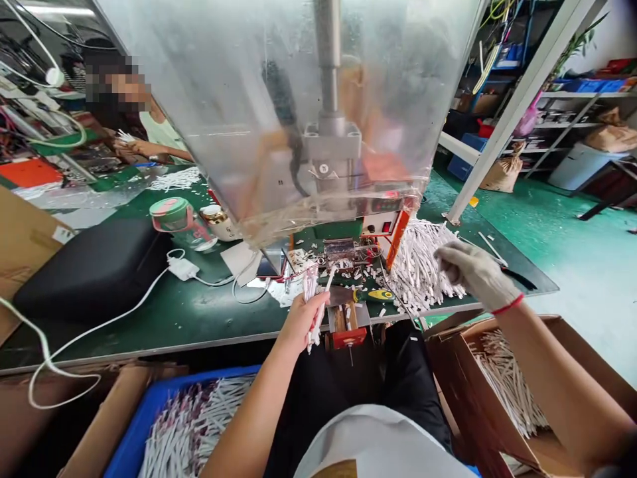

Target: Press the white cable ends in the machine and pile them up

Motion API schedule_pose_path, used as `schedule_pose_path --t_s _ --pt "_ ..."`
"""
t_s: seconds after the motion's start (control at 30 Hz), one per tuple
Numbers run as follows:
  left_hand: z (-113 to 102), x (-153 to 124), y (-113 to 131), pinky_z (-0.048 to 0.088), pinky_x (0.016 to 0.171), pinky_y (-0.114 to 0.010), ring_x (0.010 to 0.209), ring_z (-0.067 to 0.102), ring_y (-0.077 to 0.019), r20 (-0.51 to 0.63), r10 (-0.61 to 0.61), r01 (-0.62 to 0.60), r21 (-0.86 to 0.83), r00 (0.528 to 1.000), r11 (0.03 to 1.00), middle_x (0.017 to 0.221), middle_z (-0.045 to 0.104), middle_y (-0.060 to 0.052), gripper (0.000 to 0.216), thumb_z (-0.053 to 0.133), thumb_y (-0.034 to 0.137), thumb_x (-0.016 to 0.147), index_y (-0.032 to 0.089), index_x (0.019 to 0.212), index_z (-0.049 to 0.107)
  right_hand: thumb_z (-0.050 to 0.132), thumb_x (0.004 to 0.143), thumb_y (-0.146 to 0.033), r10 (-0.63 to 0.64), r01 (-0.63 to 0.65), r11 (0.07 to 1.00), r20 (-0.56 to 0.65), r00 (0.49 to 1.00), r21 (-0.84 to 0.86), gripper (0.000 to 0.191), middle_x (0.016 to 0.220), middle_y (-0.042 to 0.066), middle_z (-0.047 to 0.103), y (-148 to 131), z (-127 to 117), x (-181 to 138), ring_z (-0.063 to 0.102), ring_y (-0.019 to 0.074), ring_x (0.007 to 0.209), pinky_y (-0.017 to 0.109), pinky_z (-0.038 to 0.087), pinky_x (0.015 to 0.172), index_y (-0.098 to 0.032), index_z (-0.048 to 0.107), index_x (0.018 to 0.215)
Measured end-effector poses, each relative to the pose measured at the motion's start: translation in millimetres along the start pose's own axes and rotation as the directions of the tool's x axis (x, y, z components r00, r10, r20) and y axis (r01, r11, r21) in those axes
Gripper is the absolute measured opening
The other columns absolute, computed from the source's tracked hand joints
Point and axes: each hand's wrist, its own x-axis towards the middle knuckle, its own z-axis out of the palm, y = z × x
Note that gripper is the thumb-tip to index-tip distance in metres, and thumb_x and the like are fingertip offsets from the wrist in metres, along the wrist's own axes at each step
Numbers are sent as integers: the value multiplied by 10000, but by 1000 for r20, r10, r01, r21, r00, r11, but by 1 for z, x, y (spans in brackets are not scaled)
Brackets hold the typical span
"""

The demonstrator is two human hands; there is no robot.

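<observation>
My left hand point(303, 320), bare, is closed round a bundle of thin white strips point(310, 282) in front of the press. One strip point(329, 277) sticks out from it toward the small metal fixture point(341, 251) under the press. My right hand point(465, 269) wears a pale glove, and its fingers are curled together beside a large pile of white strips point(423, 265). Whether anything is in those fingers is hidden. A scraper with a yellow-green handle point(379, 295) lies on the bench edge, above a small red-fronted vise point(348, 335).
A clear plastic guard point(239, 133) hangs before the press. White scraps lie round the fixture. Below the bench are a blue bin point(132, 415) and a cardboard box point(497, 425), both with strips. A black case point(94, 265) and a cup point(174, 219) stand left; another person sits beyond.
</observation>
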Motion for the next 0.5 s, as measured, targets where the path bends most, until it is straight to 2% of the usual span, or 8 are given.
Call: schedule_pose_path --t_s 0.03,0.1,0.17,0.23,0.3,0.4,0.5 --pt "-4 -5 1 154 373 -200 319 244 -50 1 -3 3 -8 1000 1000 358 326 106 350 748 487 707 190 628 579 710 814 -447 15 -20 999 129 991 43 279 662 18 611 -5 23 -14 473 89 446 203 346 379 -179 630 820" --pt "-11 -15 2 162 372 -194 325 246 -50 -12 -4 3 -21 1000 1000 358 326 105 373 742 509 741 192 640 574 717 829 -474 33 -65 995 363 931 76 306 633 1 603 -8 72 -34 483 87 432 196 371 371 -180 634 843" --pt "-19 -23 2 171 372 -186 332 251 -46 -30 11 -12 -33 999 999 366 336 103 389 746 522 754 187 650 576 689 847 -478 43 -96 991 463 885 90 315 571 -20 575 -6 118 -40 478 84 401 190 361 352 -183 598 782" --pt "-26 -28 0 179 372 -177 336 256 -40 -40 32 -35 -58 999 998 376 351 99 397 751 524 756 182 653 579 668 854 -436 58 -115 990 490 870 86 307 537 -30 557 2 154 -34 455 71 372 181 337 337 -181 564 718" --pt "-34 -32 -4 175 367 -170 336 255 -35 -52 35 -39 -79 998 996 378 355 98 401 756 527 753 177 658 586 652 852 -382 76 -136 987 488 870 89 281 530 -33 557 10 179 -22 434 59 355 174 320 327 -177 551 689" --pt "-46 -36 -13 161 357 -161 334 254 -33 -94 14 -22 -91 995 996 377 356 98 411 759 537 748 175 661 584 641 839 -330 157 -235 966 471 868 111 240 507 -35 552 19 197 -5 421 57 332 174 308 309 -176 544 682" --pt "-54 -38 -21 168 351 -159 335 257 -34 -114 1 -12 -96 993 995 382 349 99 421 757 546 745 175 652 580 636 840 -318 242 -334 932 448 861 138 230 486 -33 548 24 203 3 438 68 315 176 280 288 -181 534 686"
